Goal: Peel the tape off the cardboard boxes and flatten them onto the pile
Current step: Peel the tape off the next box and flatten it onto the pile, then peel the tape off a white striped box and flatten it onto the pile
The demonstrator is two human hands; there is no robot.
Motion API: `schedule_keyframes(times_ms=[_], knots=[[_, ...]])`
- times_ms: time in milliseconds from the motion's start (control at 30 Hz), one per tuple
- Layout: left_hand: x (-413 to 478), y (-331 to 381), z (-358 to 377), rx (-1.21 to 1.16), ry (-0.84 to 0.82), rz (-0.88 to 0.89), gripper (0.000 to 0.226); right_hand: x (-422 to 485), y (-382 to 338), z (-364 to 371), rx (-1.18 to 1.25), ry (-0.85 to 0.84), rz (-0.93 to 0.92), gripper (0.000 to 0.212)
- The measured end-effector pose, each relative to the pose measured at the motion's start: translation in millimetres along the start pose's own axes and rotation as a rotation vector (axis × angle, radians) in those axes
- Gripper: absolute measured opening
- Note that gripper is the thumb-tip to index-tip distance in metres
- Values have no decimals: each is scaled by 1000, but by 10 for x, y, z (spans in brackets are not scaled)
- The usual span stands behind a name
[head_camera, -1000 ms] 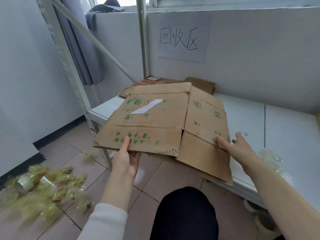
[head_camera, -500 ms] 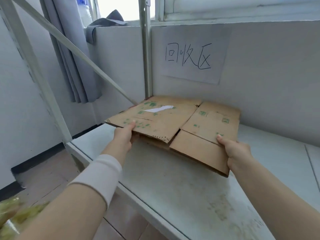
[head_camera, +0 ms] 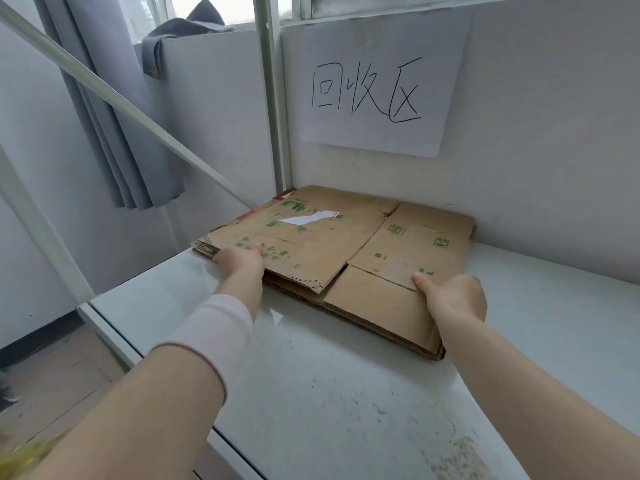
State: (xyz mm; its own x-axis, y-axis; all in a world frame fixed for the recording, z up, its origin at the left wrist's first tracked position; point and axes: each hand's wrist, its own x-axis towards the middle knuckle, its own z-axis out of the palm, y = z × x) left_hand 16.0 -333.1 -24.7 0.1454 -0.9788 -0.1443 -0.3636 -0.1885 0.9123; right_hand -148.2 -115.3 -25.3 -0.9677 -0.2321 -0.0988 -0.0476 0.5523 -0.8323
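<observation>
A flattened brown cardboard box (head_camera: pixel 332 247) with green print and a torn white label lies on top of a pile of flattened cardboard (head_camera: pixel 291 285) at the back corner of a white shelf (head_camera: pixel 346 393). My left hand (head_camera: pixel 239 259) grips the box's near left edge, thumb on top and fingers underneath. My right hand (head_camera: pixel 453 296) grips the near right flap the same way, thumb pressed on top. The pile's lower sheets show only as edges under the top box.
A white paper sign (head_camera: pixel 374 84) with handwritten characters hangs on the wall behind the pile. A metal upright (head_camera: pixel 275 98) and a diagonal brace (head_camera: pixel 121 102) of the rack stand at the left. A grey curtain (head_camera: pixel 114 116) hangs further left. Crumpled tape (head_camera: pixel 20 455) shows at the bottom left.
Both hands have carried the flattened box forward from the shelf's front edge and lowered it onto the pile in the back corner, where it now lies flat.
</observation>
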Motion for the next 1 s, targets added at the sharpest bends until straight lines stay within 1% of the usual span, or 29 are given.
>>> schedule_keyframes(times_ms=[67, 167, 233, 267, 333, 400, 467, 533, 633, 700, 767, 900, 1000], knots=[[-4, 18, -9, 166, 28, 42, 71, -14, -19, -34, -136, -10, -38, 60], [-55, 29, -60, 403, -39, 125, 56, -61, -80, -119, -331, 3, -91, 52], [-159, 35, -125, 516, -79, 202, 49, -102, -119, -190, -366, -17, -127, 58], [-220, 52, -164, 556, -73, 264, 45, -123, -132, -227, -354, -41, -155, 61], [-431, 146, -261, 580, -62, 414, 39, -175, -141, -355, -345, -80, -229, 61], [-763, 293, -345, 605, -74, 605, 36, -266, -127, -573, -363, -106, -315, 54], [-1183, 421, -409, 748, -116, 852, 34, -409, -62, -865, -450, -123, -397, 50], [-1619, 499, -410, 925, -208, 1071, 33, -582, 87, -1236, -569, -106, -477, 51], [-2282, 483, -314, 1108, -362, 1300, 35, -815, 432, -1829, -763, -55, -596, 51], [-2788, 404, -245, 1182, -413, 1442, 35, -950, 719, -2231, -885, 7, -634, 49], [-3309, 329, -184, 1186, -472, 1559, 37, -1078, 1011, -2630, -972, 77, -638, 47], [-4280, 230, -1, 1047, -549, 1704, 41, -1243, 1587, -3370, -1078, 128, -572, 43], [-4897, 218, 199, 881, -662, 1712, 52, -1285, 1932, -3860, -1072, 170, -496, 43]])
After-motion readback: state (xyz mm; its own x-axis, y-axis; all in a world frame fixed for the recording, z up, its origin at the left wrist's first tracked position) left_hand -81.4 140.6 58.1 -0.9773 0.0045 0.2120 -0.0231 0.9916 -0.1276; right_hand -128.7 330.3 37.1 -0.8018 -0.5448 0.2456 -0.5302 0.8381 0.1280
